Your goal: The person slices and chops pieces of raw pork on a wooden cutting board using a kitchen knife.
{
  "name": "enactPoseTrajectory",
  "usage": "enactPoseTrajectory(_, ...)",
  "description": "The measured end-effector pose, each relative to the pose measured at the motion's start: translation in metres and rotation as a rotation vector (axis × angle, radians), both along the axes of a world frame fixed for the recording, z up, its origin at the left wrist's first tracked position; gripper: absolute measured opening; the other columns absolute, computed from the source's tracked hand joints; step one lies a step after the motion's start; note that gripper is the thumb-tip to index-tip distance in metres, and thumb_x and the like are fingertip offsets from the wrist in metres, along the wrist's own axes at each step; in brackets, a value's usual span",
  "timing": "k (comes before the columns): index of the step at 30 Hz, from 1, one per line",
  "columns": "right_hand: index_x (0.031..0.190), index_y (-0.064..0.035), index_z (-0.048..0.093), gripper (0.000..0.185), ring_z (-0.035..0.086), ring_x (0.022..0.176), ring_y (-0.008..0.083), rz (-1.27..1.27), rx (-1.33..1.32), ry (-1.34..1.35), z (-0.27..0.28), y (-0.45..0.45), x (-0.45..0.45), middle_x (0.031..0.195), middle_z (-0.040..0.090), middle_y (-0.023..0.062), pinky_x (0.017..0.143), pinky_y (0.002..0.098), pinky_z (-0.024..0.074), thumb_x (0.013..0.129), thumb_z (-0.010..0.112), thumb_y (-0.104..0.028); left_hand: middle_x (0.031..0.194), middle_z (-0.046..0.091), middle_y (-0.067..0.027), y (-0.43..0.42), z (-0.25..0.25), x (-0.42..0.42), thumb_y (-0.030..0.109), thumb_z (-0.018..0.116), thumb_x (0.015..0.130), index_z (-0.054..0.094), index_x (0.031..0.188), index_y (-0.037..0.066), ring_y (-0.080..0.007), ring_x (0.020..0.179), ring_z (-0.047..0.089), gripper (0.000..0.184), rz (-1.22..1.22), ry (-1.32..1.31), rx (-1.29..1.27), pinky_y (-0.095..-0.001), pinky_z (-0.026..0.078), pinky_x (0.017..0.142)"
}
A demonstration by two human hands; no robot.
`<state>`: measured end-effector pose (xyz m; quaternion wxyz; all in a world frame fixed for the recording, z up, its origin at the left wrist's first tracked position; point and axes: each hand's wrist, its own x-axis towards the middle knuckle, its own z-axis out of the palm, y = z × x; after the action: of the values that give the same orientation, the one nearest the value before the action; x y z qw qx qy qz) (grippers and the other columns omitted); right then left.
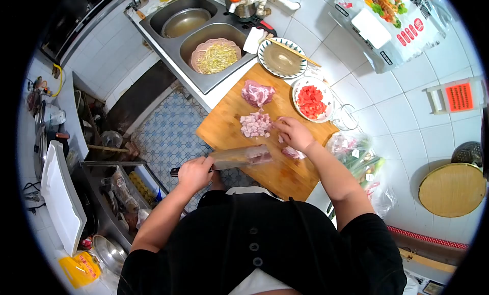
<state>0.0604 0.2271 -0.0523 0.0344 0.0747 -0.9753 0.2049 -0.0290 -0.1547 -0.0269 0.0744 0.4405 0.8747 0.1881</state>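
Observation:
My left hand (196,174) is closed round the dark handle of a cleaver (237,158). Its broad blade is held over the near edge of the wooden cutting board (224,117), with a bit of meat showing on or behind the blade. Above the board, my right hand (295,134) has its bent fingers apart, at the edge of a pile of diced raw meat (255,124). A small strip of meat (293,152) lies below that hand. Farther back on the board sits a larger chunk of raw meat (257,93).
Chopped red pieces fill a bowl (331,107) by the board's far right edge. Behind it are a plate (262,49) with chopsticks (293,50) across it. A double sink (179,54) holds a pink basin of bean sprouts (220,59). Bagged green onions (361,162) lie at right.

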Motion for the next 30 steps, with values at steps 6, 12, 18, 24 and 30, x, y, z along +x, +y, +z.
enactPoseTrajectory(6, 0.129, -0.0053, 0.052, 0.043, 0.065, 0.095, 0.0296, -0.39, -0.835, -0.107, -0.011, -0.037, -0.038, 0.108, 0.068, 0.0122, 0.085, 0.0367, 0.0514, 0.088, 0.064, -0.011, 0.077, 0.066, -0.0075, 0.011, 0.011, 0.008, 0.015, 0.067, 0.075, 0.057, 0.087, 0.012, -0.0317, 0.069, 0.065, 0.016, 0.125, -0.07, -0.015, -0.0437, 0.052, 0.061)
enactPoseTrajectory(12, 0.134, -0.0075, 0.048, 0.051, 0.065, 0.096, 0.0277, -0.353, -0.553, -0.263, -0.016, -0.032, -0.058, 0.112, 0.064, 0.0124, 0.085, 0.0351, 0.0517, 0.085, 0.063, -0.006, 0.079, 0.068, -0.0092, 0.009, 0.014, 0.017, 0.018, 0.067, 0.077, 0.059, 0.089, 0.013, -0.034, 0.07, 0.066, 0.015, 0.217, -0.098, -0.012, -0.0448, 0.052, 0.061)
enactPoseTrajectory(18, 0.134, -0.0166, 0.053, 0.052, 0.05, 0.122, 0.0336, -0.291, 0.073, -0.379, -0.011, -0.023, -0.04, 0.146, 0.04, 0.0164, 0.098, 0.0396, 0.046, 0.085, 0.063, -0.027, 0.078, 0.068, -0.0108, -0.001, 0.009, 0.027, 0.02, 0.067, 0.078, 0.058, 0.089, 0.014, -0.0354, 0.069, 0.066, 0.015, 0.273, -0.102, -0.006, -0.0464, 0.052, 0.06)
enactPoseTrajectory(24, 0.138, -0.0304, 0.052, 0.056, 0.038, 0.132, 0.0384, -0.22, 0.276, -0.214, 0.0, -0.005, 0.001, 0.155, 0.021, 0.0207, 0.108, 0.0463, 0.0356, 0.084, 0.066, -0.036, 0.077, 0.068, -0.0125, 0.001, 0.008, 0.035, 0.021, 0.065, 0.08, 0.058, 0.089, 0.013, -0.0361, 0.07, 0.065, 0.013, 0.313, -0.155, -0.025, -0.0478, 0.051, 0.061)
enactPoseTrajectory(30, 0.132, -0.0254, 0.056, 0.053, 0.049, 0.12, 0.0369, -0.196, 0.06, -0.234, 0.006, -0.002, 0.032, 0.139, 0.043, 0.0189, 0.1, 0.0443, 0.0432, 0.082, 0.068, -0.039, 0.079, 0.068, -0.0151, 0.022, 0.014, 0.037, 0.023, 0.062, 0.085, 0.057, 0.094, 0.012, -0.0386, 0.073, 0.065, 0.015, 0.277, -0.263, -0.053, -0.05, 0.051, 0.064)
